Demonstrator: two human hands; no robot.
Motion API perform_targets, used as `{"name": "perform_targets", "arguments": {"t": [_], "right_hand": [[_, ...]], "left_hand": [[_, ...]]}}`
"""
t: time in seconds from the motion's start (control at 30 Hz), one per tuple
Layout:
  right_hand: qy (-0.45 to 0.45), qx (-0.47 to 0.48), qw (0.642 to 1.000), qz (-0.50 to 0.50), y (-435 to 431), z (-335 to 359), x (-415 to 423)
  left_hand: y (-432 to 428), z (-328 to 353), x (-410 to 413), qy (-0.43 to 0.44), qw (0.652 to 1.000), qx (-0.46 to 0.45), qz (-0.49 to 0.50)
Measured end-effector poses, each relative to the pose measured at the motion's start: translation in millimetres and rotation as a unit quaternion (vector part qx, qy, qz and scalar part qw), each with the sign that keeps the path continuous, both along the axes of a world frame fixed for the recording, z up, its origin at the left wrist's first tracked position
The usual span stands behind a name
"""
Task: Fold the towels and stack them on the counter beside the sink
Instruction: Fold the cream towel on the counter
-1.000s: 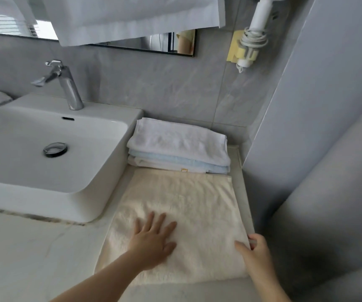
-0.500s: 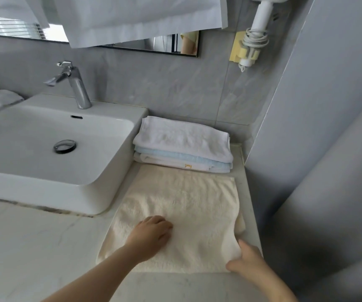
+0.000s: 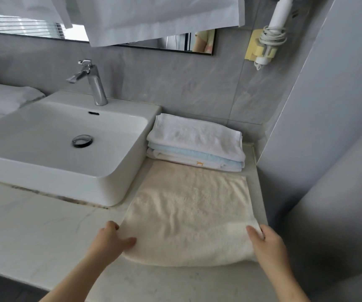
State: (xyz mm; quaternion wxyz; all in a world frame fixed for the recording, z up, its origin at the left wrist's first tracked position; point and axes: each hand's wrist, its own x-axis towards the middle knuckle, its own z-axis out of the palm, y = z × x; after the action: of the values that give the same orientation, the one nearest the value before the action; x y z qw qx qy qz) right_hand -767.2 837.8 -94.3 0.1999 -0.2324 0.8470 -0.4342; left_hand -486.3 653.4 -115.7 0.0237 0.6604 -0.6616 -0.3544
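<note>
Obs: towel (image 3: 193, 210) flat on tabletop (image 3: 34, 232) beside sink (image 3: 45, 168), just before stack (image 3: 197, 138). Left grip (image 3: 110, 240) and right grip (image 3: 267, 243) each pinch a near corner. Fold in hand; next, likely: carry near edge evenly to far edge.

1. Left hand (image 3: 112, 238): forearm enters from lower left; thumb on top, fingers curled under, pinching towel (image 3: 188, 214) corner.
2. Right hand (image 3: 267, 240): forearm from lower right; same pinch, opposite corner.
</note>
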Motion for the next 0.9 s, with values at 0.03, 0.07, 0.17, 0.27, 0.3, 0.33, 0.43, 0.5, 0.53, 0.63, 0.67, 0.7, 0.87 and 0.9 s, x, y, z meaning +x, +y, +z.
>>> {"name": "perform_targets", "arguments": {"t": [0.03, 0.07, 0.17, 0.27, 0.3, 0.33, 0.43, 0.5, 0.53, 0.63, 0.67, 0.7, 0.87, 0.9], "right_hand": [[-0.058, -0.015, 0.998, -0.024, -1.1, 2.9, -1.0], [-0.120, -0.022, 0.992, -0.042, -1.8, 6.4, -1.8], [-0.265, -0.034, 0.963, -0.042, 3.4, 14.1, -4.4], [-0.319, -0.029, 0.947, -0.022, 12.4, 19.1, -6.7], [-0.301, 0.001, 0.953, -0.021, 14.8, 15.3, -7.8], [-0.275, 0.039, 0.960, -0.021, 17.2, 10.1, -9.0], [-0.163, 0.147, 0.975, -0.016, 23.4, -4.6, -5.9], [-0.069, 0.213, 0.975, 0.011, 26.9, -13.1, -3.6], [-0.011, 0.244, 0.969, 0.019, 26.7, -11.9, -1.0], [0.209, 0.236, 0.948, 0.053, 18.9, -13.1, 5.1], [0.265, 0.185, 0.943, 0.079, 13.5, -12.5, 10.9], [0.310, 0.124, 0.935, 0.122, 8.3, -12.6, 17.7], [0.171, 0.189, 0.890, 0.378, -6.6, -17.6, 51.7], [0.166, 0.208, 0.872, 0.410, -5.8, -21.0, 54.3]], "left_hand": [[-1.7, 0.4, 1.3, 0.003, 1.000, 0.025, -0.008], [-3.3, 0.3, 2.0, 0.012, 0.999, 0.046, -0.015], [-5.9, 4.6, 2.1, 0.081, 0.993, 0.088, 0.002], [-6.6, 15.9, 0.6, 0.177, 0.971, 0.137, 0.082], [-6.8, 16.8, 1.0, 0.187, 0.968, 0.142, 0.090], [-6.2, 15.3, 1.7, 0.160, 0.975, 0.135, 0.075], [-2.9, 10.6, 1.9, 0.071, 0.992, 0.094, 0.036], [1.7, 10.1, 0.8, 0.021, 0.998, 0.049, 0.021], [4.1, 10.5, 0.1, -0.035, 0.999, -0.002, -0.005], [10.8, 5.9, -4.8, -0.139, 0.955, -0.218, -0.145], [13.5, 2.9, -8.0, -0.105, 0.936, -0.269, -0.202], [17.2, 0.6, -12.4, -0.066, 0.911, -0.304, -0.272], [37.0, -10.6, -33.8, -0.089, 0.864, -0.165, -0.468], [37.0, -13.6, -33.8, -0.114, 0.853, -0.162, -0.482]]}}
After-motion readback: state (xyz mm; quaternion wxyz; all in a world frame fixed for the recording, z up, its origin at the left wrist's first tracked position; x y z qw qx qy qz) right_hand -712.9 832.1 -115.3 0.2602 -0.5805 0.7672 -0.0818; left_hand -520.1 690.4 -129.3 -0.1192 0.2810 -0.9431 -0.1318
